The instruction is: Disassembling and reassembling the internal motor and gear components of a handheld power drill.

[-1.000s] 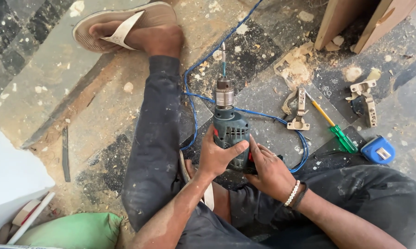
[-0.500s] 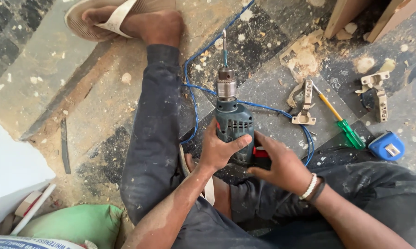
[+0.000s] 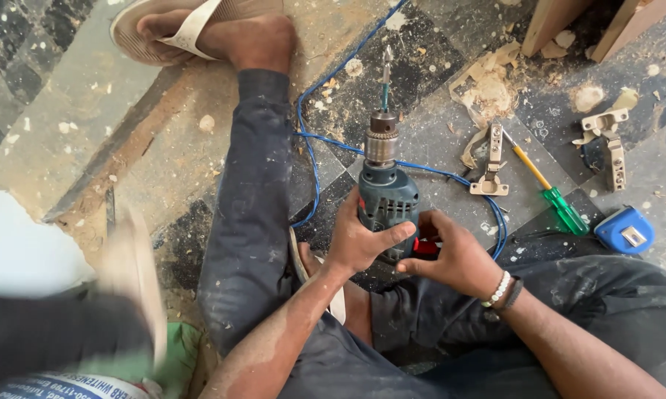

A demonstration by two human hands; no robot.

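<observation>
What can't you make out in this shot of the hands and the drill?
Head view only:
- Rear of the drill: covered by the left hand and right hand.
- Blurred shape at lower left: too smeared to identify.
- Wooden pieces at the top: cut off by the edge.
- Blue cord: far end leaves the frame.

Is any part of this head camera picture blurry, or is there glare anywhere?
Head view: the drill and both hands, left hand and right hand, are sharp; a motion-blurred sandalled foot smears the lower left; daylight is soft and even, with no harsh glare.
</observation>
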